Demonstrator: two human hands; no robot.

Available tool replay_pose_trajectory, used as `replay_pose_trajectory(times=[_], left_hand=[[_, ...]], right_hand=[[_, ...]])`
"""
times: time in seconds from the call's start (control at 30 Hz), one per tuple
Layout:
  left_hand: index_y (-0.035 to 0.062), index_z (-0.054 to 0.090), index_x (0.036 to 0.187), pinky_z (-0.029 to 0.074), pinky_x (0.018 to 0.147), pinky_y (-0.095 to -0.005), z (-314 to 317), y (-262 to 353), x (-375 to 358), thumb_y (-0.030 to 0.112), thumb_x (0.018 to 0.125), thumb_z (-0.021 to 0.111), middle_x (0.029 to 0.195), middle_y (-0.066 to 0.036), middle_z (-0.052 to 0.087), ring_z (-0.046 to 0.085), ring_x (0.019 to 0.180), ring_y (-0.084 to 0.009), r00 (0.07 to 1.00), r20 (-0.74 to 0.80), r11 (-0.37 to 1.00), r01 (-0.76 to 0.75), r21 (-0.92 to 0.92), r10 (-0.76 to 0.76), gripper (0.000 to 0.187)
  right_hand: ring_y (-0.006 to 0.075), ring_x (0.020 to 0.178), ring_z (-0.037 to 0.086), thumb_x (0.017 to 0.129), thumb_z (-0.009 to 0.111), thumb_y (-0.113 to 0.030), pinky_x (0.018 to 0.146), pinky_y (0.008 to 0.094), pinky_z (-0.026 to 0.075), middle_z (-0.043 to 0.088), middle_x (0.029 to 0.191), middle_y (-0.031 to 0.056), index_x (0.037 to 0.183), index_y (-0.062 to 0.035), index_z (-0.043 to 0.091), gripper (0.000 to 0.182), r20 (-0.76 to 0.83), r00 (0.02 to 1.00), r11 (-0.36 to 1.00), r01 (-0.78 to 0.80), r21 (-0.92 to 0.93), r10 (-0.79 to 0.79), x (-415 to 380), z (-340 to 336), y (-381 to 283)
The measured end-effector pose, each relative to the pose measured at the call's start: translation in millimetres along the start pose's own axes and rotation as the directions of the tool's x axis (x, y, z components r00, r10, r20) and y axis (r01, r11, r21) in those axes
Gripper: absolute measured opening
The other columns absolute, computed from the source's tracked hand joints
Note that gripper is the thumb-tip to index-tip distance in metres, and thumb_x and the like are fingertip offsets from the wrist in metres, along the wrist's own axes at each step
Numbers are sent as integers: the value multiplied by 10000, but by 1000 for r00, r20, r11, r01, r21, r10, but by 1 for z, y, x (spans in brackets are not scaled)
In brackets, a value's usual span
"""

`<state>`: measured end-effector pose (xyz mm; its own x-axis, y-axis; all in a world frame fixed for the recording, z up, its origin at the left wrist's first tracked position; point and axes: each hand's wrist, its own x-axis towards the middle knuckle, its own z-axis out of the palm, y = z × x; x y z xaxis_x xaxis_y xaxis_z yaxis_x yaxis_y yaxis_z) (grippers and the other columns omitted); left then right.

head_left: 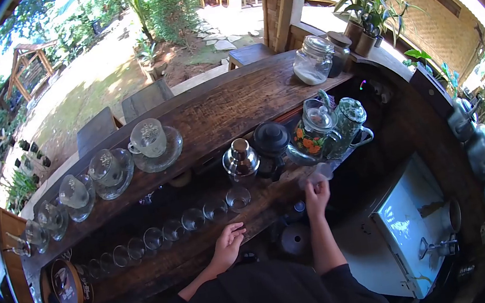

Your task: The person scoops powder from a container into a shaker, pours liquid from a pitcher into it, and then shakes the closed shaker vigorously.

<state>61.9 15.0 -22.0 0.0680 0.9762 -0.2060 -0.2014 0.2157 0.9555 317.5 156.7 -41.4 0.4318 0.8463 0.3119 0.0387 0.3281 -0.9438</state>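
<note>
The upper wooden counter (214, 116) is curved above a lower wooden shelf (269, 201). From the right hand (317, 195), a flowered jug (308, 142) is seen at twelve o'clock, a green patterned jug (347, 124) at one, a black-lidded pot (271, 138) at eleven and a metal shaker (240, 160) at ten. From the left hand (228, 245), a row of clear glasses (193, 219) is lined up toward ten o'clock, its end glass (238, 198) placed near, between twelve and one.

The hands are held well apart. The left is part-open, its fingers loosely curled; whether the shelf is touched cannot be told. A small translucent item (322, 172) is pinched in the right fingertips, just past them at twelve to one o'clock, and at two o'clock from the left hand. Its exact kind cannot be made out.
</note>
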Motion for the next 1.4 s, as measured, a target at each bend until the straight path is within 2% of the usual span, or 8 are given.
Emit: replay_pose_trajectory(times=[0.17,0.23,0.27,0.33,0.43,0.53,1.17,1.4], left_hand=[[-15,437,1206,423,886,-264,2,-3,1,2,890,457,1181,-111,511,509,1122,-178,1000,-26,1000,-5,15,5,317],[-15,441,1199,424,886,-263,2,-4,1,0,889,456,1176,-109,513,513,1114,-174,999,-32,999,-8,39,9,311],[-15,441,1199,424,886,-263,3,-5,2,0,889,456,1176,-109,513,513,1114,-174,999,-37,999,-10,39,12,311],[-15,447,1190,427,882,-262,5,-5,2,-5,888,458,1174,-105,514,519,1106,-172,998,-58,1000,3,8,-3,303],[-14,451,1183,424,889,-262,6,-3,2,-13,886,458,1174,-102,514,522,1101,-171,998,-64,1000,1,24,1,297],[-12,455,1178,413,903,-263,4,-9,3,-19,887,458,1172,-101,516,526,1098,-171,998,-67,1000,-21,-6,20,291],[25,512,1138,400,895,-252,6,-1,5,24,895,471,1159,-60,557,544,1074,-135,992,-117,999,38,0,-37,246],[22,511,1132,398,907,-255,6,-3,3,17,899,464,1155,-71,558,544,1074,-141,992,-121,999,35,-21,-37,238]], right_hand=[[142,891,528,833,593,-32,802,279,430,543,945,62,1005,11,510,196,-145,989,999,-33,32,38,72,-69,20],[253,1026,496,789,643,-69,908,335,385,507,1078,153,1062,40,475,339,-46,999,842,-42,-538,20,101,-75,28],[253,1026,496,789,643,-69,908,335,385,507,1078,153,1062,40,475,339,-41,999,844,-40,-535,21,110,-71,34],[348,1130,434,739,682,-86,972,374,346,419,1215,229,1147,69,422,509,-82,956,751,166,-639,-280,122,-58,42],[390,1195,387,718,697,-85,1010,390,316,350,1297,252,1213,79,376,612,-119,987,795,14,-607,-108,128,-52,35],[410,1215,365,710,712,-95,1013,414,314,339,1316,266,1213,86,376,631,-97,988,782,33,-622,-119,135,-55,54],[396,1150,420,719,676,-9,970,393,368,363,1275,247,1178,56,423,528,-57,951,696,181,-695,-305,177,-49,81],[343,982,534,690,765,-120,842,397,421,543,1035,171,1084,25,522,485,-31,983,711,108,-695,-180,153,-50,45]])
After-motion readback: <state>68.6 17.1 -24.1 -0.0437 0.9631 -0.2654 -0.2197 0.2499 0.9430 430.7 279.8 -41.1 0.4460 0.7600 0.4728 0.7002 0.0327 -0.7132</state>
